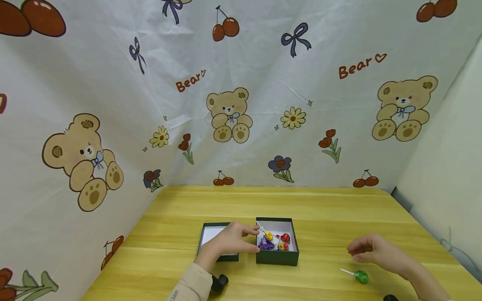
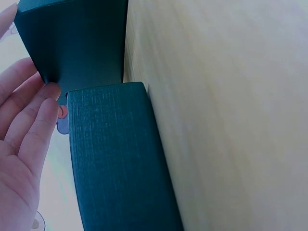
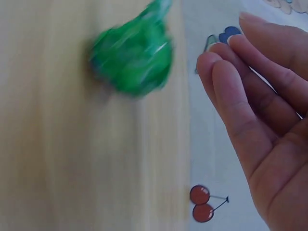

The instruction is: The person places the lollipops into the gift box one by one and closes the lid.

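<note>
My left hand [image 1: 238, 238] reaches over the box lid [image 1: 227, 258] to the left side of a dark green open box [image 1: 276, 258]. Its fingertips and thumb are right at the box's left edge; in the left wrist view the fingers lie extended beside the green wall [image 2: 77, 43]. Inside the box are several wrapped lollipops, among them purple ones [image 1: 266, 245], a yellow one [image 1: 269, 236] and a red one [image 1: 285, 238]. To the right, my right hand [image 1: 374, 252] hovers with loosely bent fingers holding nothing. Just below it in the head view lies a green lollipop [image 1: 361, 276], white stick pointing left.
The lid, pale inside, lies left of the box on the wooden table [image 1: 320, 209]. A cloth [image 1: 256, 163] printed with bears and cherries hangs behind and along the left side. A black strap-like device [image 1: 220, 283] sits at my left wrist.
</note>
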Demonstrator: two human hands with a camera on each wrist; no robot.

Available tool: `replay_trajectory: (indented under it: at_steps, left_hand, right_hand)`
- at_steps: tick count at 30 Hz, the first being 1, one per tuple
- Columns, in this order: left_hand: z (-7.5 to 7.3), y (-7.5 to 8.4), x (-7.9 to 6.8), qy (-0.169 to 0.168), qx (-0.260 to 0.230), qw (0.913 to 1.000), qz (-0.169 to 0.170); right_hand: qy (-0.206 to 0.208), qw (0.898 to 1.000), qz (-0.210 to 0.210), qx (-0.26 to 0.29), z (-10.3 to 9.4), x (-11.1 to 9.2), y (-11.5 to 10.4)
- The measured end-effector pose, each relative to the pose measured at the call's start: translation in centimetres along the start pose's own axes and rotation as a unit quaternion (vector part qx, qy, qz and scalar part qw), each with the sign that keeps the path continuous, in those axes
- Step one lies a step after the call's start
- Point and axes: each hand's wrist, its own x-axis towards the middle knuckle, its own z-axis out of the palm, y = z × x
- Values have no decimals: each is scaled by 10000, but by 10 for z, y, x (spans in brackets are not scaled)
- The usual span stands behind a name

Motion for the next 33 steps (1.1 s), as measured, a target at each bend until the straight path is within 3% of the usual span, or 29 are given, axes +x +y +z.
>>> replay_trajectory:
  at_steps: [9, 14, 23, 33]
  left_hand:
    - [-2, -1, 1, 5, -17, 10000, -34]
    - [-1, -1, 1, -12, -66, 10000, -34]
    - [0, -3, 1, 8, -44, 10000, 2]
    - [-1, -1, 1, 48, 34, 10000, 11]
  right_hand:
    - [-113, 9997, -188, -121, 0, -15, 31]
    - [-63, 9999, -6, -147, 4, -19, 31]
    - [-400, 9989, -250, -14, 12, -16, 30]
    - [-298, 9994, -138, -85, 10, -20, 33]
